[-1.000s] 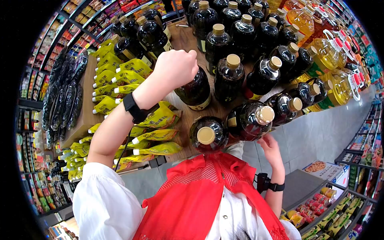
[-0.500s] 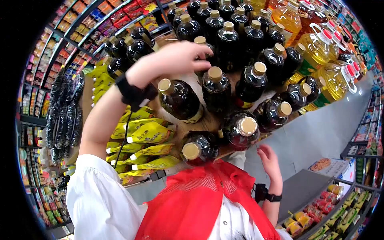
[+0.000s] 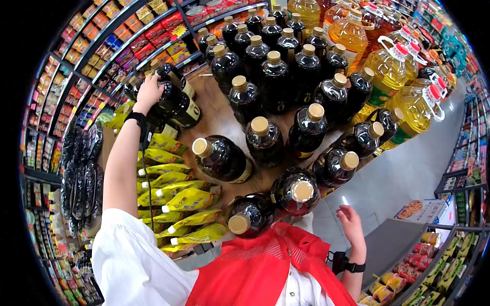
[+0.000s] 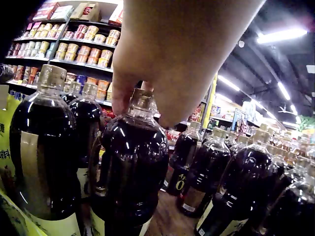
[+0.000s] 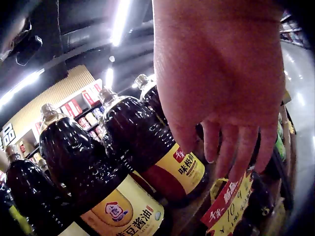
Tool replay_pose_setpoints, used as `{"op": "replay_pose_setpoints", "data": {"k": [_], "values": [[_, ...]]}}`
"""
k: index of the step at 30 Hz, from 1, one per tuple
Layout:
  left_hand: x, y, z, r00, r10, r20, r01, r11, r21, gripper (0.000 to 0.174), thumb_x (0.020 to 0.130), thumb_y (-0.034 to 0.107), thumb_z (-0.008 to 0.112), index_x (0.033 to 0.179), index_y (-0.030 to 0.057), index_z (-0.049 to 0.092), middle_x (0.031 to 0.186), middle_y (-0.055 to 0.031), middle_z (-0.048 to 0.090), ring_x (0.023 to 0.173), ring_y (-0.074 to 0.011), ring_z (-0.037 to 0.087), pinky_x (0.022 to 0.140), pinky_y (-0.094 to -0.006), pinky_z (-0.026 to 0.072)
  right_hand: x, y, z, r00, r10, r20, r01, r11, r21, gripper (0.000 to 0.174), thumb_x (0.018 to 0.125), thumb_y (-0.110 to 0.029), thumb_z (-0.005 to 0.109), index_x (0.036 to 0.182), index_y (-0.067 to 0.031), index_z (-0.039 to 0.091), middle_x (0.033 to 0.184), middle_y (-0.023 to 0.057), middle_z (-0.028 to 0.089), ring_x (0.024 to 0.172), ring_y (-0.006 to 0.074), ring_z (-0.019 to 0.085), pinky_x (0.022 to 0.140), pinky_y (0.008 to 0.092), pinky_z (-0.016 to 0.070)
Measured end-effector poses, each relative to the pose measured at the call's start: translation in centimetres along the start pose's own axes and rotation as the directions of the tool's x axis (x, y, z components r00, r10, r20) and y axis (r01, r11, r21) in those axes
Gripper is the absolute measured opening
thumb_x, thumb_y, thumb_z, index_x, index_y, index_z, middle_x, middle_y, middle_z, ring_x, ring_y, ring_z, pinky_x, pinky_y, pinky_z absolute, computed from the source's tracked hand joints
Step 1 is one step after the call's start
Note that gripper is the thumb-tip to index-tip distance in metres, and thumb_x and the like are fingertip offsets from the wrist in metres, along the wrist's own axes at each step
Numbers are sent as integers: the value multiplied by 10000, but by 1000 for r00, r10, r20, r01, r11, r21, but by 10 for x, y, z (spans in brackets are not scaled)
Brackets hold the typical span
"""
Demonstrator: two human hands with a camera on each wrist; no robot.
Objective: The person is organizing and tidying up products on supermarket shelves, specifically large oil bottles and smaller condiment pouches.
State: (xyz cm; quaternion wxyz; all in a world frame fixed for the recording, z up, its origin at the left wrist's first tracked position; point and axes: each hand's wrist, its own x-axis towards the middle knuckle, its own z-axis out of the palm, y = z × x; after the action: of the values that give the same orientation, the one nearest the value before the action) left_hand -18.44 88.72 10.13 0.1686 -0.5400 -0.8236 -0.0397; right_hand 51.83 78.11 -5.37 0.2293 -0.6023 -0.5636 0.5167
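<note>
In the head view the left hand (image 3: pixel 149 93) is at the neck of a dark bottle (image 3: pixel 177 104) in the group at the far left. The left wrist view shows its fingers curled round the cap and neck of a dark bottle (image 4: pixel 130 169), upright between other bottles. The right hand (image 3: pixel 351 223) hangs beside the table edge with loosely bent fingers and holds nothing. In the right wrist view that hand (image 5: pixel 221 98) has its fingers pointing down near a yellow and red price tag (image 5: pixel 229 206) and a yellow-labelled bottle (image 5: pixel 152 147).
Yellow pouches (image 3: pixel 191 200) with white caps lie in rows left of the front bottles. Several dark bottles (image 3: pixel 264 140) stand across the wooden table (image 3: pixel 214 120), with big oil jugs (image 3: pixel 383 71) at right. Black wrapped packs (image 3: pixel 81 173) lie at far left. A low display (image 3: pixel 408 260) stands lower right.
The left hand has moved from a bottle near the table's middle to the far-left bottle group. The bottle it left stands near the pouches. The right hand stays low at the side.
</note>
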Motion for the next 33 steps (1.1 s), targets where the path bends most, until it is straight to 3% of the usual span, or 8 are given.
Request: {"op": "replay_pose_setpoints", "data": {"k": [2,5,11,18,23,27,30,33], "values": [[-1,13,-7,1000,8,-7,-7,991,131,280,801,315,613,936,73,575,977,-163,565,884,-336,600,752,-435,494,0,-2,2,999,15,32,-14,999,-31,271,874,-120,573,1108,11,537,977,119,643,873,177,612,776,295,482],[9,5,1,1000,9,-3,-9,999,-53,270,800,324,617,842,66,551,888,-156,581,847,-345,586,736,-429,480,2,6,7,999,24,40,-24,1000,-16,275,873,-129,575,1106,13,540,982,126,643,866,188,615,770,300,482],[-16,44,-27,969,245,-20,-244,947,-208,222,780,234,624,806,44,511,831,-142,545,819,-344,557,699,-424,466,15,-9,14,994,-14,105,24,995,-92,277,875,-136,571,1101,22,546,985,135,645,859,193,619,772,304,480],[-28,57,-27,993,109,-52,-120,942,-315,212,761,223,643,764,31,551,781,-131,574,788,-304,582,700,-388,473,30,-25,17,989,-56,140,69,993,-90,266,879,-116,559,1104,24,546,974,135,644,862,185,615,767,297,481],[-41,72,-46,971,233,-51,-235,904,-358,171,775,155,623,810,27,516,775,-124,561,740,-298,581,673,-376,469,30,-16,24,985,-77,156,87,995,-56,267,880,-115,561,1108,23,545,974,138,641,862,182,612,775,297,481],[-55,78,-60,881,472,-17,-425,775,-467,200,788,72,579,944,44,458,848,-134,551,741,-319,582,654,-370,475,24,-22,28,987,-25,162,42,993,-106,268,882,-118,562,1108,24,545,970,139,641,864,184,613,780,298,481],[-58,80,-65,700,707,-98,-689,634,-351,182,785,36,563,947,45,480,1009,-124,496,826,-325,558,679,-382,478,21,-20,28,990,-7,143,22,994,-105,263,882,-119,561,1101,27,548,969,142,642,872,186,616,782,299,481],[-58,83,-67,686,727,37,-686,663,-302,185,789,53,571,952,42,485,1007,-127,490,848,-328,554,693,-382,478,22,-12,27,990,3,141,8,997,-74,256,882,-122,564,1089,29,553,968,149,643,885,198,620,781,304,481]]}}
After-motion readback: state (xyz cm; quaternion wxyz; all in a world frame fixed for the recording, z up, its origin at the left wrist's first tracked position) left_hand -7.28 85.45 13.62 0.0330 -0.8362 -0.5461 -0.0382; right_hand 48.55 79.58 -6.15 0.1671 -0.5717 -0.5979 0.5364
